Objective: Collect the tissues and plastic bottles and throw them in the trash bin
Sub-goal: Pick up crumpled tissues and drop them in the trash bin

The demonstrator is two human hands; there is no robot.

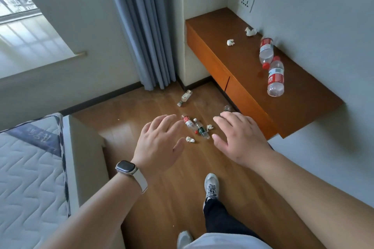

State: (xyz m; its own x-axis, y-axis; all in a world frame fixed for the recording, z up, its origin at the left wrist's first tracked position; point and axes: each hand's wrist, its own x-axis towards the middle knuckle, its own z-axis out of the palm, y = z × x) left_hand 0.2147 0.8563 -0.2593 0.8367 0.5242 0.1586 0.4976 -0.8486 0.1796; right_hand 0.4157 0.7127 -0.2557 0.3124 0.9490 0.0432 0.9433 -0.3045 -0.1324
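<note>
Tissues and plastic bottles lie scattered in two places. On the wooden surface [303,111] fixed to the right-hand wall, the far red-labelled bottle [266,51] and the near red-labelled bottle [275,77] lie on their sides close to the wall. The far one's red cap is just beside the near one's top. Further back on the same surface are a crumpled tissue by the wall [251,31] and a smaller crumpled tissue [230,42] nearer the front edge, apart from each other.

On the wooden floor [162,198] a white-labelled bottle [184,97] lies near the foot of the blue curtain [141,26]. Closer in, a red-capped bottle [187,123] and a green-labelled bottle [201,129] lie side by side. One floor tissue [209,127] is just right of them and another floor tissue [189,139] just in front. A clear bottle [227,108] shows partly behind the right hand's fingertips, by the surface's edge.

Both hands are stretched forward, palms down, fingers spread and holding nothing. The left hand [159,139] and the right hand [240,137] are apart, with the floor litter seen between them. A smartwatch [125,167] sits on the left wrist. A mattress [24,168] is at the left, and a grey shoe [211,185] stands on the floor below the hands.
</note>
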